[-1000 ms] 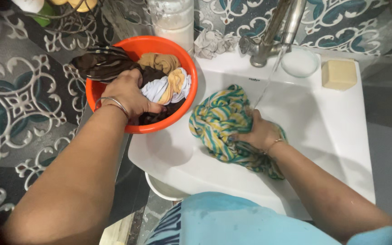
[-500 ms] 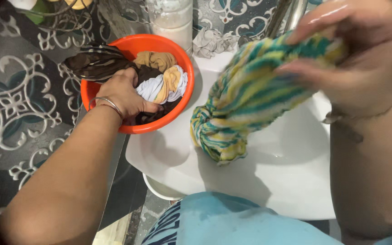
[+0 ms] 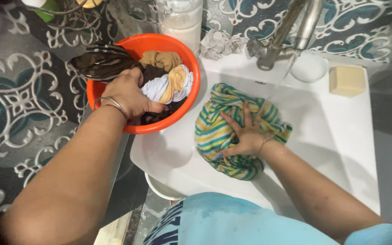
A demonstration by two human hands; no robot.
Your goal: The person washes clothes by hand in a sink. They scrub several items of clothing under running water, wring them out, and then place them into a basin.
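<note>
Centre frame, the yellow-and-green striped cloth [image 3: 232,131] is pressed into the white sink basin [image 3: 323,131] under the open, flat right hand [image 3: 246,134]; upper left, the left hand [image 3: 130,95] is closed on dark wet clothes [image 3: 155,113], steadying the round orange plastic tub [image 3: 187,63].

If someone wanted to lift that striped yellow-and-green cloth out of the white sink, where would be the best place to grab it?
Probably the bunched folds at the striped cloth's far end, near the tap, reached from above. The fabric piles up in ridges there, giving fingers something to pinch. The right hand lies spread flat across its middle, and the sink is open overhead, while the orange basin crowds the left side.
</note>
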